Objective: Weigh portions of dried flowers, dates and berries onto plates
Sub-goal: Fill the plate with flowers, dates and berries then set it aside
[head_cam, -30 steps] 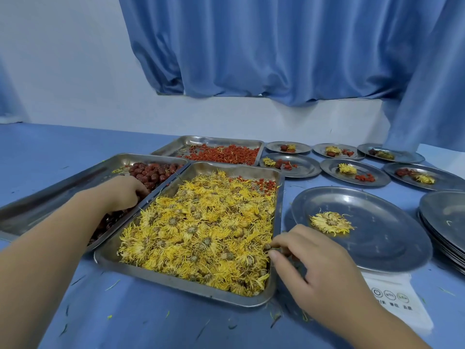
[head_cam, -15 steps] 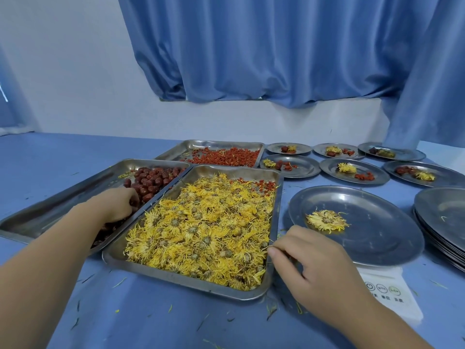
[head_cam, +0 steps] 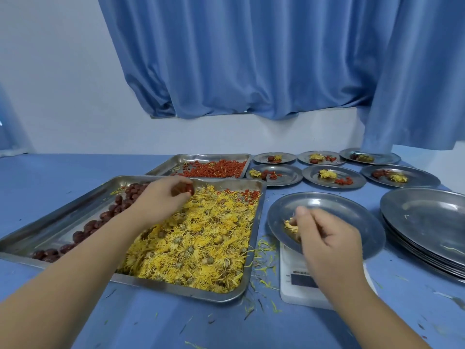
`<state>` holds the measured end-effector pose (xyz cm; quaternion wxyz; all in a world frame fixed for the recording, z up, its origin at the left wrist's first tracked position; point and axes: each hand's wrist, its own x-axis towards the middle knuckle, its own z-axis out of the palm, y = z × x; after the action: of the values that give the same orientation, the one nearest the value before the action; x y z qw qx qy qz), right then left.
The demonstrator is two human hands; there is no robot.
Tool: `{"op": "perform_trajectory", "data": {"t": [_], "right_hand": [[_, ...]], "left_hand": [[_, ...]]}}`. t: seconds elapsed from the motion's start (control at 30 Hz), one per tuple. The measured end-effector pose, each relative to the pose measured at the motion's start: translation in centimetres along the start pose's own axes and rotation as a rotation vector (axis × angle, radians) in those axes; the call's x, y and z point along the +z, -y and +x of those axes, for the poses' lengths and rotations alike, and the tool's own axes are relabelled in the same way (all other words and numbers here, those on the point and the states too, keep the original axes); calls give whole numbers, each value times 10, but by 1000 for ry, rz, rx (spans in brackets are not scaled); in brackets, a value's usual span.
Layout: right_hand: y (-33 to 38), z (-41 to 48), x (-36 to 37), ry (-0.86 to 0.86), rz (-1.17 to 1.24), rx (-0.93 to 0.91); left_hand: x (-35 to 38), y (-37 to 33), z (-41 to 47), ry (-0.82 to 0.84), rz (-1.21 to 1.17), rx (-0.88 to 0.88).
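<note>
The dried flowers (head_cam: 201, 238) are shaggy yellow heads with greenish centres, heaped in the flower tray (head_cam: 176, 289). Just right of that tray a steel plate (head_cam: 352, 217) sits on a white scale (head_cam: 299, 285), whose dark display and small markings are too blurred to read. Over the tray's far left edge the left hand (head_cam: 161, 200) curls its fingers round glossy dark red dates (head_cam: 187, 189), while the right hand (head_cam: 327, 243) hangs over the plate, fingers bent at a small flower clump (head_cam: 289, 224); whether it pinches the clump I cannot tell.
</note>
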<state>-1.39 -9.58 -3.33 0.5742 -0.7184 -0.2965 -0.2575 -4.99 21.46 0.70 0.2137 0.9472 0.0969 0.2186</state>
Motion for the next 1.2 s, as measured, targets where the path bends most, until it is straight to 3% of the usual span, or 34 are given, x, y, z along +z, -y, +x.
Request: {"op": "perform_trajectory", "data": {"t": [0.3, 0.43, 0.7, 0.87, 1.03, 1.2], "right_hand": [[-4, 25, -35, -352, 424, 458], [-4, 27, -39, -381, 451, 489], [-6, 29, -36, -356, 433, 525], [-7, 28, -35, -349, 415, 531], [-6, 47, -32, -148, 492, 537], [-7, 102, -31, 110, 344, 486]], "left_hand": [[57, -121, -6, 170, 43, 293], [77, -152, -1, 251, 171, 343], [97, -166, -6, 409, 139, 364], [88, -159, 2, 421, 84, 346], [66, -134, 21, 375, 53, 283], [56, -103, 61, 210, 3, 168]]}}
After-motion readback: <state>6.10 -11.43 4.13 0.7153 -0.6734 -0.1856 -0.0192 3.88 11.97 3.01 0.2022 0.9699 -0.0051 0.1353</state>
